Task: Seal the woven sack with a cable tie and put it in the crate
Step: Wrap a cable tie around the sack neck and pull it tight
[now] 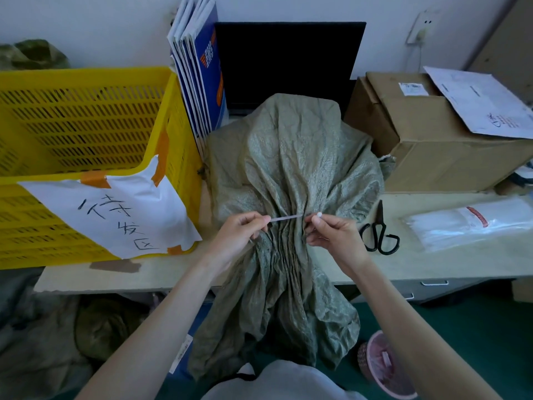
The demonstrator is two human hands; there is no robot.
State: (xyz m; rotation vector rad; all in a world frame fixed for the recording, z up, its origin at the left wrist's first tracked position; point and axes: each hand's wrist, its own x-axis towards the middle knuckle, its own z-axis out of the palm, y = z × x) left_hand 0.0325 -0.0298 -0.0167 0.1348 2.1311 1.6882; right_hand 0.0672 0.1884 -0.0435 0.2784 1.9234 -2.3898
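Sack (288, 168) lies mid-frame on the tabletop (432, 264), its gathered neck hanging over the near edge. Left hand (239, 235) and right hand (331, 235) each pinch an end of the tie (285, 217) stretched across the neck; the part behind the folds is hidden. Crate (86, 116) stands at left, cut off by the frame. Scissors (379, 235) lie right of the hands.

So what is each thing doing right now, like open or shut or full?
Woven sack: neck bunched, not sealed yet.
Cable tie: across the neck, ends apart, unfastened.
Left hand: pinching the tie's tail.
Right hand: pinching the tie's head.
Yellow crate: on the table, looks empty.
Scissors: lying closed.
Cardboard box: shut.
Bag of cable ties: lying flat.
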